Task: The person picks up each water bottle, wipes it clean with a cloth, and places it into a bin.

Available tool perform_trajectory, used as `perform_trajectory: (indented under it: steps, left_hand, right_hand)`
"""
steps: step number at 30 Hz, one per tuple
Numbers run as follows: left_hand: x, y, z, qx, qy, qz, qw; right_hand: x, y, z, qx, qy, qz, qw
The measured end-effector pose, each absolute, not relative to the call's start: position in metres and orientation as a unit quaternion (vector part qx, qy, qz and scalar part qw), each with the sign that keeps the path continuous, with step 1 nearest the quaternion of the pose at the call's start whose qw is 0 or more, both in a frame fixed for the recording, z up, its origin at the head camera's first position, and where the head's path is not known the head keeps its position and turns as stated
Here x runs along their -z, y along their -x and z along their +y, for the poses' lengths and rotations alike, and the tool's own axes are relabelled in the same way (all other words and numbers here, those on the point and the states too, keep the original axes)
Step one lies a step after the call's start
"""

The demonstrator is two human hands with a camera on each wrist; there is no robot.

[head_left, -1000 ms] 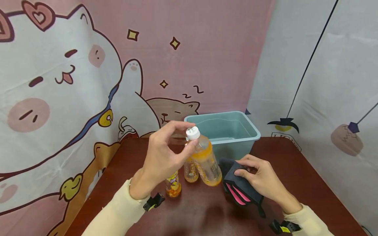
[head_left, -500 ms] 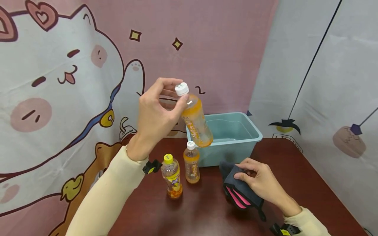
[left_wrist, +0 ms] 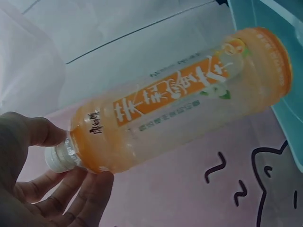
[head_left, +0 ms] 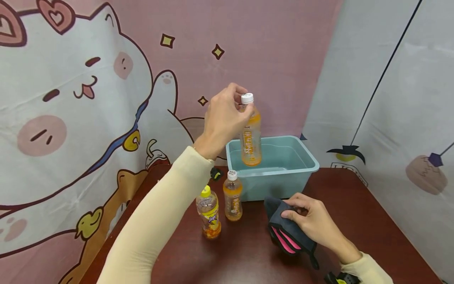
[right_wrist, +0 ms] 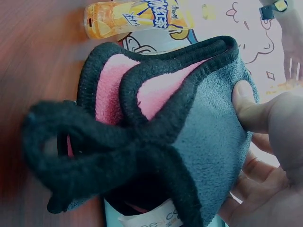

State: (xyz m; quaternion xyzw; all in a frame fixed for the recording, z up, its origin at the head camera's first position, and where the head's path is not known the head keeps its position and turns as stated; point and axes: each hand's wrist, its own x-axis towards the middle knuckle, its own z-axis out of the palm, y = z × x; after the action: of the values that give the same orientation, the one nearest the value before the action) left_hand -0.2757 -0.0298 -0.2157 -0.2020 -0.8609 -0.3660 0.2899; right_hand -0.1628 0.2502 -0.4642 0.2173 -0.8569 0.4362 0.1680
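The left hand (head_left: 223,114) pinches a bottle (head_left: 250,138) by its neck, hanging upright over the tub (head_left: 305,157) at frame centre; right hand (head_left: 312,221), fingers curled, clamps the cloth (head_left: 283,232) against the surface (head_left: 372,221), steadying it.

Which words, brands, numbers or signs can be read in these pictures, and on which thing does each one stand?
Held bottle in the left hand: orange label with white Chinese characters and small black ones, too tilted to read surely.
White-capped bottle on the table: label too small.
Yellow-capped bottle: label too small.
White tag under the cloth: letters cut off, unreadable.
Backdrop: drawings only.
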Motion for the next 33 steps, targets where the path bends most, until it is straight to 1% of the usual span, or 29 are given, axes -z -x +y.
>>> perform_trajectory:
  steps: [9, 17, 25, 33]
  left_hand:
    - [0.223, 0.306, 0.021, 0.317, 0.154, -0.909, 0.222]
    - [0.257, 0.337, 0.059, 0.286, 0.138, -0.930, 0.183]
    - [0.285, 0.360, 0.078, 0.284, 0.107, -0.941, 0.152]
    - [0.305, 0.377, 0.085, 0.289, 0.110, -0.942, 0.132]
  right_hand:
    - [0.468, 0.162, 0.260, -0.430, -0.211, -0.862, 0.166]
    - [0.470, 0.155, 0.261, -0.430, -0.213, -0.863, 0.161]
    - [0.471, 0.147, 0.260, -0.437, -0.222, -0.859, 0.148]
    - [0.472, 0.143, 0.262, -0.449, -0.227, -0.852, 0.146]
